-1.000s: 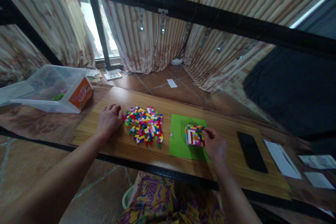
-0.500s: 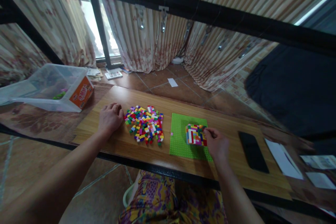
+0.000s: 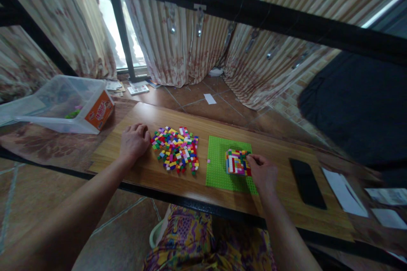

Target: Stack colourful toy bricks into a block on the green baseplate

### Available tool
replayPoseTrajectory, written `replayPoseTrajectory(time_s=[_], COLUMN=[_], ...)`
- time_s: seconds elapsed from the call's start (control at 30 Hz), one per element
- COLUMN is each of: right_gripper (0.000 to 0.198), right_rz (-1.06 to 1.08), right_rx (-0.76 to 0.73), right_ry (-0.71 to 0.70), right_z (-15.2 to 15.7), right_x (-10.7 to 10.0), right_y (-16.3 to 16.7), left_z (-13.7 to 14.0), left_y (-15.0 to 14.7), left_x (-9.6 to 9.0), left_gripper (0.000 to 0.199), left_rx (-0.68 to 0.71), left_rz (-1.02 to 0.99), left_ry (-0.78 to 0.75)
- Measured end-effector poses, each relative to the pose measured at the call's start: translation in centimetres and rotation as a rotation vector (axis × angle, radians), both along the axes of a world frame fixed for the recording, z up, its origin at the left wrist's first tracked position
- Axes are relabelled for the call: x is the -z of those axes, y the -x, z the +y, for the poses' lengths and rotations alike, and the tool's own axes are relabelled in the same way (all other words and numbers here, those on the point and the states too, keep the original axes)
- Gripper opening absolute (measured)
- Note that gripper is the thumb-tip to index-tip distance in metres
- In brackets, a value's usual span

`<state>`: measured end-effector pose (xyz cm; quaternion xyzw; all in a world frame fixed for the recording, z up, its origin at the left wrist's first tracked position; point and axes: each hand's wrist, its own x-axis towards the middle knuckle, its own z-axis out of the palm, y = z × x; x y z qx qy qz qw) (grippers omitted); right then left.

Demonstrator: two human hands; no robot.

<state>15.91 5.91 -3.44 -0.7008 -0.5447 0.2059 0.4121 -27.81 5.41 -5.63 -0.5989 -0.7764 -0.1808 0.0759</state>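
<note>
A green studded baseplate [image 3: 218,173] lies on the wooden board, bearing a block built from many-coloured toy bricks [image 3: 235,163]. At the block's right edge is my right hand [image 3: 263,173], thumb and fingers pinched together and touching its upper right corner. What sits between those fingertips is hidden. A single pink brick [image 3: 208,161] lies at the plate's left edge. Left of the plate spreads a loose pile of small coloured bricks [image 3: 176,150]. My left hand [image 3: 135,140] rests palm down on the board beside this pile, its fingers loosely bent, with nothing visible in them.
A clear plastic tub [image 3: 63,125] with an orange label stands at the far left. Right of the baseplate lies a black phone [image 3: 307,183], then white paper [image 3: 345,192]. The wooden board [image 3: 178,188] ends near the dark table edge. A black bar crosses above.
The whole view has shifted very slightly. Both hands, the brick block and the loose pile keep their places relative to one another.
</note>
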Motion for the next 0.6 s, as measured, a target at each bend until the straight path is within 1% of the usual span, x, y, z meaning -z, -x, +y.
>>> replayPoseTrajectory(time_s=[0.17,0.27,0.43,0.5,0.6], right_gripper=[0.037,0.039,0.041,0.042,0.044], right_rz=[-0.030,-0.077,-0.089,-0.108,-0.095], right_rx=[0.023,0.021,0.010,0.037,0.066], right_ry=[0.011,0.030,0.053,0.023,-0.087], right_z=[-0.1,0.0,-0.1,-0.7,-2.1], right_x=[-0.1,0.2,0.6,0.3,-0.6], right_y=[0.2,-0.3,-1.0,-0.5,1.2], left_z=[0.0,-0.1,-0.2,-0.2,-0.3], left_y=[-0.1,-0.2,-0.4,-0.4,-0.5], left_x=[0.0,0.0,0.1,0.1,0.0], left_gripper=[0.032,0.030,0.029,0.027,0.027], left_rx=[-0.012,0.002,0.002,-0.007,-0.006], left_rz=[-0.025,-0.054,-0.058,-0.067,-0.076], left_ry=[-0.011,-0.016,-0.026,-0.025,-0.022])
